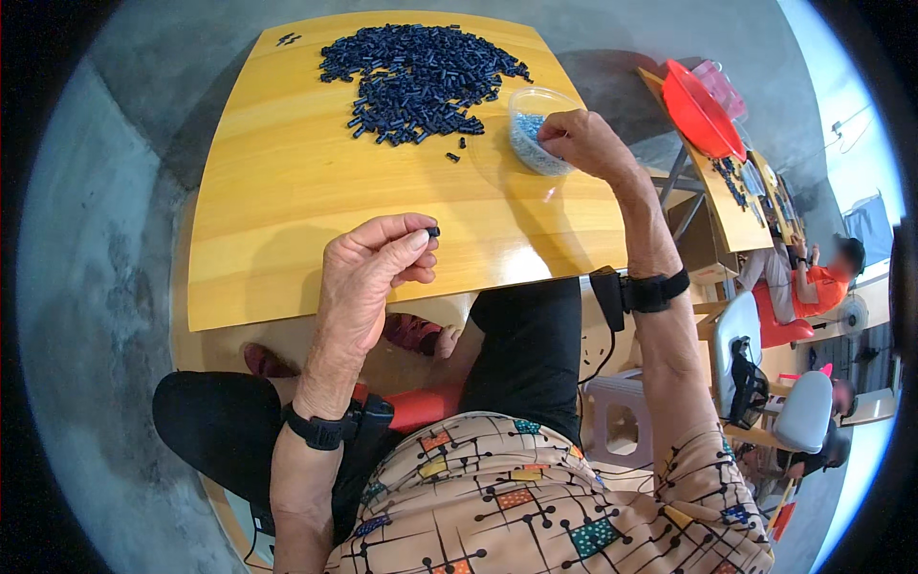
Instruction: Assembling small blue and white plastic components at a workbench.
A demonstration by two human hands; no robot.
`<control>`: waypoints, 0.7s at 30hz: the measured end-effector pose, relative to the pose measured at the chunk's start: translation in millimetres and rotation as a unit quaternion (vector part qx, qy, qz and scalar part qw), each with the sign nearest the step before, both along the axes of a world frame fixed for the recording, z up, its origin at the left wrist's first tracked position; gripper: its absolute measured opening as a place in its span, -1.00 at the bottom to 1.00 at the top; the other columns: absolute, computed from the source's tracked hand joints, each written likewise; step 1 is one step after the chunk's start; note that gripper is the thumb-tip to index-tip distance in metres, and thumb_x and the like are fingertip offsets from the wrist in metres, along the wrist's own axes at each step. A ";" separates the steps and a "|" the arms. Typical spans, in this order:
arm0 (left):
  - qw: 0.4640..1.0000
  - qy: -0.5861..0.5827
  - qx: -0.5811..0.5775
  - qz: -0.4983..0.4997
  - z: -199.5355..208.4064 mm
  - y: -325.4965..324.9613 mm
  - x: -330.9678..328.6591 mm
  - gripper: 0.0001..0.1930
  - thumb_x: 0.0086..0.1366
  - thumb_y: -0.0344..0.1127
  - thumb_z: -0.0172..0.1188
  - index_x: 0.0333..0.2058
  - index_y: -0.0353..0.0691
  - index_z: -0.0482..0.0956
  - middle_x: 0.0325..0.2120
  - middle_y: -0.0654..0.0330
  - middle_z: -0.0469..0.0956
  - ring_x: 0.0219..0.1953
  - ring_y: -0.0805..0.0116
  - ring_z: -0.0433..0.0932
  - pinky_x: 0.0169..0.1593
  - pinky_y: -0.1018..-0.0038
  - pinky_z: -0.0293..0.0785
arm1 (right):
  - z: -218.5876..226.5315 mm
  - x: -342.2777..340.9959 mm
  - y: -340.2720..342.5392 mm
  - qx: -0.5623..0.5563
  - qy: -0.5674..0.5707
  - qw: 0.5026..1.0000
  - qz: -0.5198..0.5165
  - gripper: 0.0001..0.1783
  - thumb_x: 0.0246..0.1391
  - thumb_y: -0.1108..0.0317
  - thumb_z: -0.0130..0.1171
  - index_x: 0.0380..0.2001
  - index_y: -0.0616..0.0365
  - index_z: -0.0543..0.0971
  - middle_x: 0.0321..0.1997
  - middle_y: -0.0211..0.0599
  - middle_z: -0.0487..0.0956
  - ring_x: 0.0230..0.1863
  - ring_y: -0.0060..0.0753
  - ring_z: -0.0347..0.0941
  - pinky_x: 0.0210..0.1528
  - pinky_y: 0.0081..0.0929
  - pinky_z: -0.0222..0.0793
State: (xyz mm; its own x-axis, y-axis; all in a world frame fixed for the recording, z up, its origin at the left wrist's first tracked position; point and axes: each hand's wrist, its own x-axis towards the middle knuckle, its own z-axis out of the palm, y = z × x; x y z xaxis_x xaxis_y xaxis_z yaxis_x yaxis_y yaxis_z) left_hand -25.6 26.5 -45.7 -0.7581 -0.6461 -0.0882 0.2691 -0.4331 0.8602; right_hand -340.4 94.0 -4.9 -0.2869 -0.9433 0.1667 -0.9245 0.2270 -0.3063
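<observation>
My left hand [368, 268] is raised above the near part of the yellow wooden table [277, 210]. Between its thumb and forefinger is a small black cylindrical piece [433, 231]. My right hand [588, 143] reaches into a round clear plastic tub [521, 143] at the table's right side. Small pale blue, shiny parts [529, 124] partly fill the tub. The right fingertips are pressed together over these parts; what they hold, if anything, is hidden. Farther back lies a large heap of small black cylindrical pieces [421, 81].
Two loose black pieces [453, 157] lie between the heap and my left hand, and several more [288, 39] sit at the far left corner. To the right, another table holds a red basin [703, 110]. A person in orange [818, 290] sits beyond, near chairs and a stool [617, 416].
</observation>
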 end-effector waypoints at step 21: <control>0.999 0.029 0.028 -0.024 8.2 -2.6 5.2 -0.82 0.19 -0.36 0.16 -0.26 -0.30 0.57 -0.48 0.21 0.56 -0.48 0.54 0.51 -0.37 0.62 0.50 | 23.9 32.3 11.3 -0.159 -0.415 0.892 -0.082 -0.92 0.01 0.42 0.12 -0.43 0.19 0.55 -0.57 -0.47 0.49 -0.63 -0.76 0.25 -0.60 -0.77 0.13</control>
State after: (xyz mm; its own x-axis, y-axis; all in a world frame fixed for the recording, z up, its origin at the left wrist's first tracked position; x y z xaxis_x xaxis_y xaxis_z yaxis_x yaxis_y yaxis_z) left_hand -20.4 23.9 -37.5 -0.7935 -0.6036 -0.0773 0.2954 -0.4932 0.8182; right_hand -308.2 105.3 19.0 -0.5651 -0.8207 0.0850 -0.3126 0.1177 -0.9426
